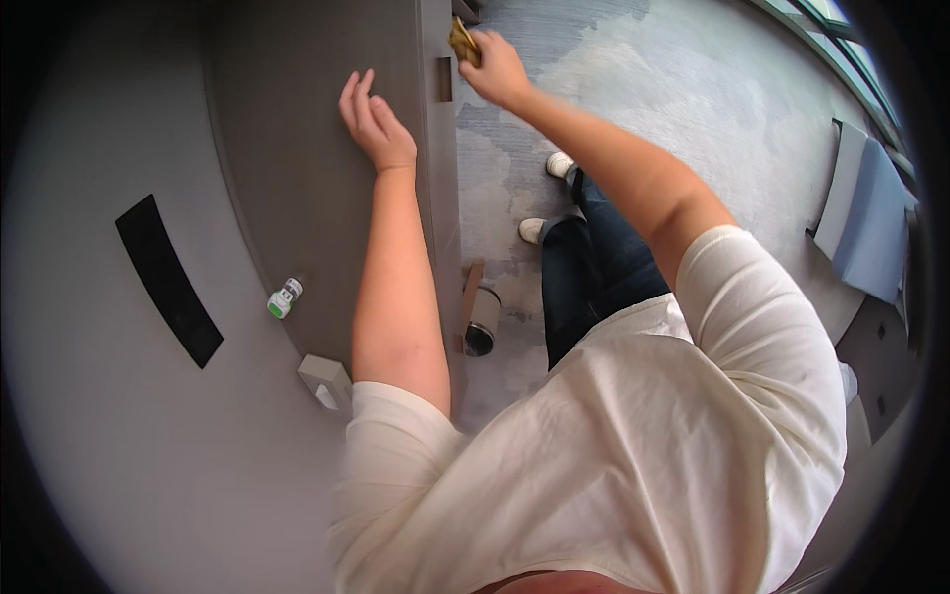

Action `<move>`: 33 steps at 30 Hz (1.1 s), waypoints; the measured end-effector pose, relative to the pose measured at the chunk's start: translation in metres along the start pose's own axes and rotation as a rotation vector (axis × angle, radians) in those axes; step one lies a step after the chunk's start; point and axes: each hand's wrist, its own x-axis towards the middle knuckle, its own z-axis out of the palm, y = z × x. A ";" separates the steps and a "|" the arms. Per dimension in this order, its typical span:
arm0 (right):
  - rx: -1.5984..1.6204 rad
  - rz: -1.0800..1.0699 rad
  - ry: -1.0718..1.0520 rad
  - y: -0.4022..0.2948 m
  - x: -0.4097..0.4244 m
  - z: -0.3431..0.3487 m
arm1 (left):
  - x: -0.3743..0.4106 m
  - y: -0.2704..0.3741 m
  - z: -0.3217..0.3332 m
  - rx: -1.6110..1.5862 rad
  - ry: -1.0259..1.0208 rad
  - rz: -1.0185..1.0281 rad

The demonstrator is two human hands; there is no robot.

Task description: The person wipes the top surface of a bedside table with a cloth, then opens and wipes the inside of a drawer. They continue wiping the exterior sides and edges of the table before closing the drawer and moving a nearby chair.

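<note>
My right hand [499, 70] grips a crumpled yellow-brown cloth [464, 43] near the top of the view. It is beside the front edge of a long grey-brown cabinet, close to a recessed handle [444, 79]. Over the cabinet top [297, 148] is my left hand [380, 126], with bent fingers apart and nothing in it. Whether it touches the surface I cannot tell. Further along the same top, by the wall, a small white bottle with a green part [285, 298] and a pale tissue box [325, 382] stand left of my left forearm.
A black panel [169, 282] is on the grey wall at left. Below the cabinet front, a cylindrical bin [484, 319] stands on the grey patterned carpet [594, 67]. My shoes [558, 165] are beside the cabinet. A blue-grey chair [868, 215] is at right, near a window [846, 44].
</note>
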 end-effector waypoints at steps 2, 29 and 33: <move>-0.009 -0.031 -0.094 -0.003 0.008 0.010 | -0.017 0.006 -0.018 -0.032 0.108 -0.093; 0.916 0.875 -0.291 0.020 -0.002 0.032 | -0.126 -0.013 -0.055 0.579 0.112 -0.355; 0.945 0.947 -0.362 0.016 -0.048 0.034 | -0.126 -0.013 -0.058 0.595 0.111 -0.353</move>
